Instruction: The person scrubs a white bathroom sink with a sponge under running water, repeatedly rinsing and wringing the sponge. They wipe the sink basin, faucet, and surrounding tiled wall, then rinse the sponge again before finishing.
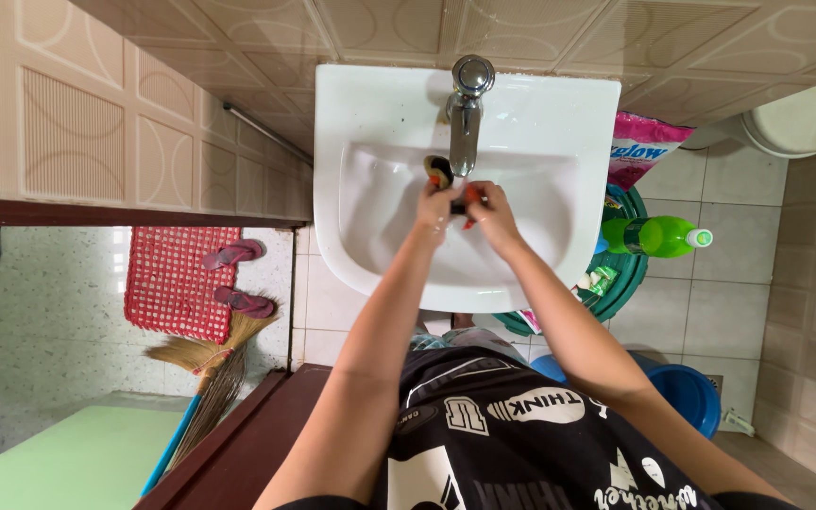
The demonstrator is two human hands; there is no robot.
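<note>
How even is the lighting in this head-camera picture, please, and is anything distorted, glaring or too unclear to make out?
Head view: daylight is soft and even, with no hard shadows; the white sink is bright but keeps its detail, and the chrome tap shows small highlights. The wide lens bows the wall tiles and stretches the forearms. The left hand and right hand are sharp, yet the small dark and orange thing they hold is too small to identify.

Left of my frame, a red mat [181,280] with pink slippers [238,278] and a broom [208,378]; at right, a green bottle [658,236], a blue bucket [687,392]; upper right, a toilet [805,118].
</note>
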